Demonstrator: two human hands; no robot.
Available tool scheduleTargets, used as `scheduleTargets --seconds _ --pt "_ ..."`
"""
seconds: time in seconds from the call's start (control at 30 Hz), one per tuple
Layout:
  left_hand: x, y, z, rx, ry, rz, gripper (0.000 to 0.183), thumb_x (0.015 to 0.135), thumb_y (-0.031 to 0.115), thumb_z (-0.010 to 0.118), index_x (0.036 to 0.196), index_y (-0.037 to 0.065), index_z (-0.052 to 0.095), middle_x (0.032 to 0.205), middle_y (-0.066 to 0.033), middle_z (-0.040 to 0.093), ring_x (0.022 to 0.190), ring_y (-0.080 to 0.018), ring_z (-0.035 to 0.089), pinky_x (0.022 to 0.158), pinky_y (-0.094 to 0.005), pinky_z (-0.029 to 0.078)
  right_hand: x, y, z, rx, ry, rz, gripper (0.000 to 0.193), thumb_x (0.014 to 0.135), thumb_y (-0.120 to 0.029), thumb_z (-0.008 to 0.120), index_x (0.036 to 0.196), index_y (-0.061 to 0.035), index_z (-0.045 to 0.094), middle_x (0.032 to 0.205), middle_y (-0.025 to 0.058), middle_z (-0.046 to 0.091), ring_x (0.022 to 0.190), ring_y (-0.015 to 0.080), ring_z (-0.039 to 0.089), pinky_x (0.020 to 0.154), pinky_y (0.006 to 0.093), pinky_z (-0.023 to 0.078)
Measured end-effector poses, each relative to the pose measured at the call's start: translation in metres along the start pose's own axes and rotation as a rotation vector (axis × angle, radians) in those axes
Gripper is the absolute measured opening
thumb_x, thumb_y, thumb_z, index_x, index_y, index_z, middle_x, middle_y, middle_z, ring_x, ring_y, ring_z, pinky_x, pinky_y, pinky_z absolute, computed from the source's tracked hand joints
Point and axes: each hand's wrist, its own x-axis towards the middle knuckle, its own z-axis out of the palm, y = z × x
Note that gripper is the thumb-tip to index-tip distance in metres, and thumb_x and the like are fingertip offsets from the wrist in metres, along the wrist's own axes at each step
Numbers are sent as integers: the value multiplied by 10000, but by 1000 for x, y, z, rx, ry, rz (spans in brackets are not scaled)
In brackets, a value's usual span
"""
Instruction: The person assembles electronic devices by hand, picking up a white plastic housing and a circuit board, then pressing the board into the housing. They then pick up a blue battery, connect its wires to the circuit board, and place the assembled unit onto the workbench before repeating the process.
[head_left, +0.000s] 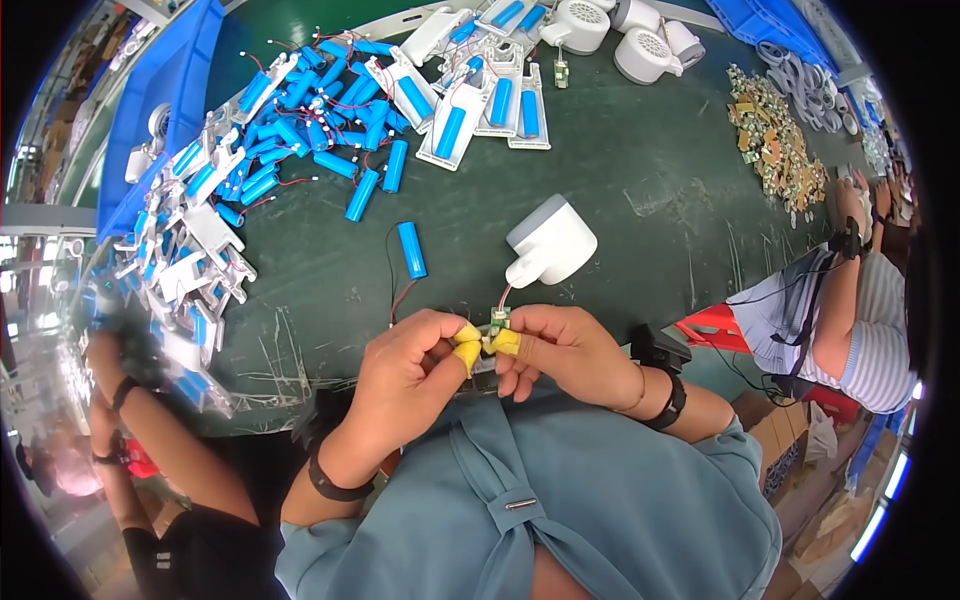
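My left hand [415, 365] and right hand [560, 350] are brought together at the near edge of the counter [650, 210], thumbs and forefingers in yellow finger covers [466, 345], both pinched on a small green circuit board [499, 319] that sits just above my fingertips. The board looks light, thin and stiff, and I judge it fragile at the solder points, so the edges are the place to hold it, not the face with the parts on it. Thin red and black wires [395, 290] run from it: one pair goes up to a blue cylinder battery [411, 250] lying alone on the counter, the other to a white plastic fan housing [549, 242] just beyond my right hand. The wires are soft and would tug loose easily, so I would not lift by them. The battery is smooth and round and I expect it to roll; its long axis runs nearly straight away from me, tilted slightly left at the far end. The housing lies on its side with its short stub pointing down-left toward the board. Farther off to the left is a heap of blue batteries [300, 110] and white plastic holders [190, 250], more white housings [620, 30] at the far edge, and a pile of small boards [775, 140] to the right. Other people's arms show at both sides.
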Motion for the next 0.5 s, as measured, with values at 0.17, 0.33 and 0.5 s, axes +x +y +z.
scheduleTargets --seconds 0.17,0.33,0.5 --pt "4 1 4 70 39 76 215 804 -92 596 1003 -11 607 880 -21 621 691 -36 560 582 -181 445 1 4 -4 -75 -54 -8 167 1022 -118 451 1025 7 561 857 53 629 723 119 660 634 238 546" --pt "5 3 2 188 43 138 217 761 -89 611 960 -6 601 836 -29 600 634 -52 528 547 -199 422 1 5 1 -272 3 -106 145 1006 -78 451 987 3 570 828 36 617 683 89 643 572 217 518" --pt "12 14 -9 244 -121 87 168 751 -24 614 917 -6 603 759 -31 553 568 -69 469 495 -237 361 1 8 4 -529 43 -220 112 964 -35 476 976 10 579 810 53 620 650 88 645 527 222 502"
